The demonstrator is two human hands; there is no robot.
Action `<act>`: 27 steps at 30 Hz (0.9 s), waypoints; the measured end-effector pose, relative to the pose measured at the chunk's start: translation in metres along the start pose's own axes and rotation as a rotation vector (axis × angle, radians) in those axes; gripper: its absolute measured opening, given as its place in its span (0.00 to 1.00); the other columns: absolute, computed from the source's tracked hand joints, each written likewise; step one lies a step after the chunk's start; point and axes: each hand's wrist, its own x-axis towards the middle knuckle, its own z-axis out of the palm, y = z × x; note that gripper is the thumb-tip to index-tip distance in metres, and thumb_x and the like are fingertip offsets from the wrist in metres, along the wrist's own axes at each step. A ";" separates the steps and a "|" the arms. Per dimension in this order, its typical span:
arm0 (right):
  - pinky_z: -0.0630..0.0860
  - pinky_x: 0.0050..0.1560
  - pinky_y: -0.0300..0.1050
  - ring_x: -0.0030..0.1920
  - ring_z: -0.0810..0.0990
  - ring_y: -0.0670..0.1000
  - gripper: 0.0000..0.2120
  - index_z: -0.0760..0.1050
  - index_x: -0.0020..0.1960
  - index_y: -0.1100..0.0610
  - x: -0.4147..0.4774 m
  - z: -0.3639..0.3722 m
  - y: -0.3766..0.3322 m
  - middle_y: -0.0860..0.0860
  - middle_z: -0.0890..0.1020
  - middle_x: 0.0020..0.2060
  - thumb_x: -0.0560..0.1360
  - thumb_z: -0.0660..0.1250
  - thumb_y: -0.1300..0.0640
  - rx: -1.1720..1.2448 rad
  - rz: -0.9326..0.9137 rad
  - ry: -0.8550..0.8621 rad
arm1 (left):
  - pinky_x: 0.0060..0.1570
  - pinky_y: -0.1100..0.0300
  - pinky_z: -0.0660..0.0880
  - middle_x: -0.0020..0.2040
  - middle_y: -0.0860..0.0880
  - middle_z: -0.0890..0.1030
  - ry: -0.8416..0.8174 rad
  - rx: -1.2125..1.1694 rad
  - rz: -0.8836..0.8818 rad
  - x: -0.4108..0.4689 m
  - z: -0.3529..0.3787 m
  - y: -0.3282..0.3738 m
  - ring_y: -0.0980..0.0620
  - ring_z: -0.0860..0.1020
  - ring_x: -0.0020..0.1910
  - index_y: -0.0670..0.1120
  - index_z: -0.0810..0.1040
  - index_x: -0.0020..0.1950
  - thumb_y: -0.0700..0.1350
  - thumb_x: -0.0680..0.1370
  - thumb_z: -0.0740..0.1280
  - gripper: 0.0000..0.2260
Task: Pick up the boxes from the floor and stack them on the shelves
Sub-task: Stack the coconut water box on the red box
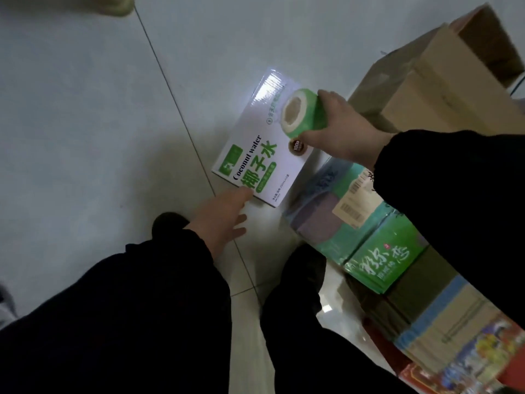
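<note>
A white coconut water box (255,155) with green lettering and a printed green coconut lies flat on the pale tiled floor. My left hand (224,220) reaches to its near left corner with fingers straight, the fingertips touching the edge. My right hand (346,129) is at the box's far right end, thumb and fingers curled round that corner and partly covering the coconut picture. No shelves are in view.
Green wrapped packs (377,263) lie right of the box, one bearing a barcode label (352,200). Brown cardboard cartons (443,81) stand at the upper right. More cartons with colourful print (454,336) are stacked at the lower right. My dark-trousered legs (298,322) fill the foreground.
</note>
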 end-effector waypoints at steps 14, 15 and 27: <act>0.72 0.40 0.48 0.40 0.76 0.51 0.26 0.68 0.59 0.56 -0.147 -0.106 -0.130 0.51 0.79 0.48 0.72 0.73 0.41 0.587 0.017 0.172 | 0.62 0.44 0.75 0.52 0.63 0.84 0.186 -0.064 0.578 -0.223 -0.086 0.099 0.51 0.80 0.58 0.75 0.76 0.53 0.48 0.71 0.63 0.21; 0.72 0.40 0.46 0.40 0.77 0.50 0.25 0.69 0.60 0.54 -0.170 -0.124 -0.149 0.50 0.81 0.52 0.72 0.72 0.41 0.617 -0.014 0.181 | 0.62 0.42 0.75 0.52 0.63 0.84 0.223 -0.039 0.635 -0.258 -0.094 0.109 0.52 0.80 0.57 0.76 0.76 0.51 0.47 0.71 0.62 0.22; 0.73 0.40 0.25 0.46 0.83 0.36 0.21 0.75 0.67 0.36 -0.492 -0.322 -0.335 0.30 0.83 0.48 0.77 0.72 0.53 0.621 -0.622 0.175 | 0.53 0.61 0.80 0.63 0.51 0.81 0.728 -0.087 1.068 -0.677 -0.139 0.067 0.58 0.84 0.45 0.73 0.65 0.74 0.39 0.78 0.66 0.34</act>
